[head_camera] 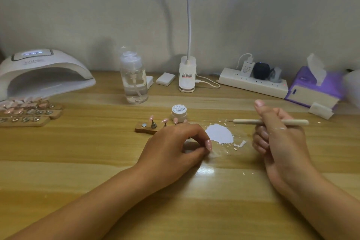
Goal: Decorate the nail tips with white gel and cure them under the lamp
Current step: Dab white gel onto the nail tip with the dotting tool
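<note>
My left hand [175, 142] rests on the table with its fingers curled over the right end of a small wooden nail stand [145, 128]. Pink nail tips [152, 118] stand on pegs on that stand. What thumb and forefinger hold is hidden. My right hand [276, 134] grips a wooden-handled dotting pen [294, 122], its fine tip pointing left. A patch of white gel [220, 133] is smeared on the table between my hands. The closed white gel jar [179, 110] sits just behind the stand. The curing lamp [44, 72] stands at the far left, its display lit.
Three more wooden stands with nail tips [29, 112] lie in front of the lamp. A clear pump bottle [134, 82], a clip desk lamp base [187, 77], a power strip [253, 84], a purple tissue box [313, 88] and white sponge blocks [321, 110] line the back.
</note>
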A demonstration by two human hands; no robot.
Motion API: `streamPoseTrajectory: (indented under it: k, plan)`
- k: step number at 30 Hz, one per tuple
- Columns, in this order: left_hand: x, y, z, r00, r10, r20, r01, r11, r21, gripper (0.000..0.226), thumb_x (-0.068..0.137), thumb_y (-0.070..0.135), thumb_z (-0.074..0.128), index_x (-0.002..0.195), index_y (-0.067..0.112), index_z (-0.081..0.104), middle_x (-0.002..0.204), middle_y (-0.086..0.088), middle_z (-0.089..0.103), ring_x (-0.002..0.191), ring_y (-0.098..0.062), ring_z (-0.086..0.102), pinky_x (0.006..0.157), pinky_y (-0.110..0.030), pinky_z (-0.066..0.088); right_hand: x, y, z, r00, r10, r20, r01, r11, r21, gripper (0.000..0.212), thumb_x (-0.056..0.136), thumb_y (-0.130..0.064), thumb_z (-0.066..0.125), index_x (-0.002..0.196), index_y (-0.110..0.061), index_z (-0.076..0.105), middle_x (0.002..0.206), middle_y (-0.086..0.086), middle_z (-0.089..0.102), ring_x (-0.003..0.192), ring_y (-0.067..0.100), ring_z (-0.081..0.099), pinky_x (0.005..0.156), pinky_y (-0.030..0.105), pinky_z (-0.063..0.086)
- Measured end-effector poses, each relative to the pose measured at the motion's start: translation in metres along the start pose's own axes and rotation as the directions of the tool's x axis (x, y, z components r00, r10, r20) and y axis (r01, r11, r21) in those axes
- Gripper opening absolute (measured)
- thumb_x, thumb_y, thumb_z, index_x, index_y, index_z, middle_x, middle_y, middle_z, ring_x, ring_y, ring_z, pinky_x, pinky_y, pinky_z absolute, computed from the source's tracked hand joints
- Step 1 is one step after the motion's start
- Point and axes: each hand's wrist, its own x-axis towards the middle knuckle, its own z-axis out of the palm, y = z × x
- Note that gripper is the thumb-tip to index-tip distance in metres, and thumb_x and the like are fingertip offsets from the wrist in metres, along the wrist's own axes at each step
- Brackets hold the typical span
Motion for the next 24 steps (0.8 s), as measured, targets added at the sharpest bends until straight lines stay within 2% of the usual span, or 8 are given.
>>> streamPoseTrajectory:
  k: [5,9,10,12,16,19,22,24]
  plan:
    - [0.000,0.000,0.001,1.000,-0.011,-0.010,0.012,1.000,0.010,0.013,0.086,0.027,0.071,0.082,0.039,0.065,0.089,0.022,0.068,0.064,0.016,0.049,0.069,-0.023,0.038,0.000,0.009,-0.002,0.992,-0.033,0.118,0.062,0.967,-0.245,0.023,0.102,-0.023,0.051,0.080,-0.015,0.050,0.052,0.004,0.064,0.038,0.009,0.047,0.035,0.018,0.033]
    - [-0.001,0.001,0.000,1.000,-0.010,-0.007,0.011,1.000,0.009,0.015,0.087,0.027,0.071,0.081,0.039,0.065,0.088,0.021,0.069,0.064,0.015,0.050,0.084,-0.027,0.045,-0.002,0.017,-0.006,0.975,-0.090,0.204,0.187,0.832,-0.523,0.021,0.092,-0.032,0.067,0.082,-0.019,0.055,0.067,0.002,0.074,0.045,0.013,0.058,0.042,0.021,0.039]
    - [0.000,0.001,0.000,1.000,-0.010,-0.006,0.010,1.000,0.007,0.015,0.087,0.027,0.071,0.081,0.039,0.065,0.088,0.021,0.069,0.064,0.015,0.050,0.079,-0.027,0.044,-0.002,0.017,-0.007,0.974,-0.091,0.206,0.192,0.815,-0.547,0.022,0.090,-0.034,0.069,0.083,-0.019,0.054,0.067,0.001,0.074,0.045,0.013,0.059,0.041,0.020,0.039]
    - [0.000,0.002,0.000,1.000,-0.012,-0.004,0.012,1.000,0.005,0.013,0.086,0.028,0.070,0.082,0.039,0.065,0.089,0.021,0.069,0.064,0.015,0.049,0.069,-0.025,0.040,-0.001,0.018,-0.008,0.977,-0.077,0.197,0.178,0.803,-0.569,0.026,0.089,-0.032,0.069,0.082,-0.015,0.051,0.066,0.002,0.074,0.045,0.013,0.060,0.039,0.018,0.039]
    - [0.000,0.002,-0.001,1.000,-0.014,-0.010,0.014,1.000,0.014,0.016,0.086,0.028,0.071,0.081,0.041,0.064,0.089,0.022,0.069,0.067,0.014,0.051,0.086,-0.033,0.047,0.001,0.018,-0.008,0.979,-0.027,0.201,0.147,0.776,-0.613,0.025,0.086,-0.022,0.068,0.075,-0.011,0.049,0.061,0.005,0.072,0.044,0.012,0.058,0.038,0.018,0.038]
    - [0.001,0.002,0.000,1.000,-0.004,-0.018,0.004,1.000,0.029,0.014,0.087,0.031,0.071,0.082,0.042,0.064,0.089,0.022,0.068,0.067,0.014,0.051,0.085,-0.032,0.046,0.002,0.017,-0.008,0.981,-0.037,0.192,0.149,0.781,-0.607,0.020,0.082,-0.017,0.066,0.072,-0.012,0.049,0.058,0.006,0.071,0.043,0.010,0.057,0.038,0.016,0.038]
    - [0.001,0.001,0.000,1.000,-0.003,-0.017,0.003,0.999,0.033,0.016,0.087,0.031,0.070,0.081,0.044,0.062,0.090,0.021,0.069,0.067,0.013,0.052,0.097,-0.034,0.044,0.002,0.017,-0.007,0.980,-0.052,0.193,0.159,0.789,-0.593,0.019,0.080,-0.014,0.065,0.071,-0.012,0.048,0.056,0.006,0.070,0.041,0.009,0.055,0.037,0.016,0.038]
    - [0.001,0.001,0.000,1.000,0.000,-0.018,0.000,1.000,0.028,0.016,0.087,0.030,0.070,0.082,0.043,0.063,0.090,0.020,0.069,0.067,0.012,0.051,0.092,-0.035,0.046,0.000,0.015,-0.006,0.984,-0.098,0.147,0.160,0.849,-0.504,0.021,0.087,-0.015,0.067,0.075,-0.012,0.049,0.059,0.007,0.071,0.042,0.010,0.056,0.036,0.019,0.039]
